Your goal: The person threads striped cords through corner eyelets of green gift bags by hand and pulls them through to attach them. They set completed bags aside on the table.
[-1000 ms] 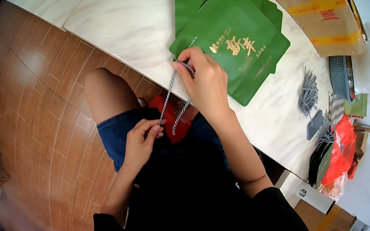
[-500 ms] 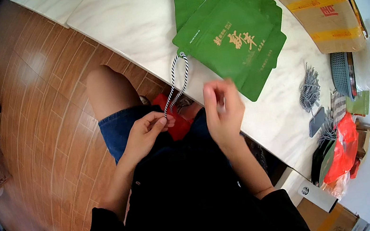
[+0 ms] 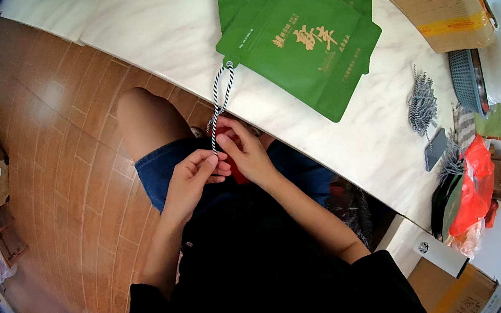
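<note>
I am watching a black-and-white twisted cord (image 3: 219, 104) looping through the corner hole of the top flat green paper bag (image 3: 304, 45), its loose ends coming down off the white marble table (image 3: 167, 33) edge to the fingertips. The left hand (image 3: 192, 179) and right hand (image 3: 244, 151) are touching, fingers pinched narrow on the cord ends above the lap. A small red object (image 3: 231, 159) is showing just behind the fingers. Well beyond them, a bundle of spare striped cords (image 3: 422, 103) is lying on the tabletop.
</note>
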A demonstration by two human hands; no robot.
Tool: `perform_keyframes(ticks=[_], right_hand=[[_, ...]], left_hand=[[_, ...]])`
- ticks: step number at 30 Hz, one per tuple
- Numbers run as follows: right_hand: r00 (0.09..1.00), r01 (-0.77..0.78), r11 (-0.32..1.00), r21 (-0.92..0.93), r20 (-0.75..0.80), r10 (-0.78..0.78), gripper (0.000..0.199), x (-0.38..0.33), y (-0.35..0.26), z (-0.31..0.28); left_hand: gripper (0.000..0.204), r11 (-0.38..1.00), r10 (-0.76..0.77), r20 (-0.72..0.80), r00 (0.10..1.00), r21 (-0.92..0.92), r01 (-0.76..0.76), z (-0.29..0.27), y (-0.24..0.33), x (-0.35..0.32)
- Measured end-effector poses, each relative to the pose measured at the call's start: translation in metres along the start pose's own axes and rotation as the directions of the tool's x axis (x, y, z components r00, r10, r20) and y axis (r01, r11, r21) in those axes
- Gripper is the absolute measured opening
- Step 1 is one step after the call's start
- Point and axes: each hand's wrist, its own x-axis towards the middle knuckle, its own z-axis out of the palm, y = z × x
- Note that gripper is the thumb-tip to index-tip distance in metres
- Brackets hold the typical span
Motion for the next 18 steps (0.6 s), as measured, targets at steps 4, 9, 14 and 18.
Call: perform_keyframes(ticks=[4,9,14,18], right_hand=[[0.999,0.03,0.999,-0.039,0.03,-0.028,0.031,0.014,-0.002,0.004],[0.999,-0.034,0.998,0.059,0.026,0.033,0.024,0.007,-0.029,0.007],[0.996,-0.064,0.995,0.081,0.07,0.058,0.025,-0.009,-0.046,-0.001],[0.999,-0.032,0.999,0.033,0.02,0.031,0.025,-0.011,-0.061,-0.003]], left_hand=[[0.026,1.0,0.01,-0.033,0.999,-0.023,-0.011,-0.002,0.0,-0.002],[0.026,0.995,0.018,-0.143,0.99,-0.094,-0.031,-0.005,0.0,-0.003],[0.024,0.997,0.023,-0.188,0.982,-0.073,-0.038,-0.003,0.002,-0.004],[0.023,0.999,0.013,-0.197,0.98,-0.045,-0.023,-0.003,0.001,-0.005]])
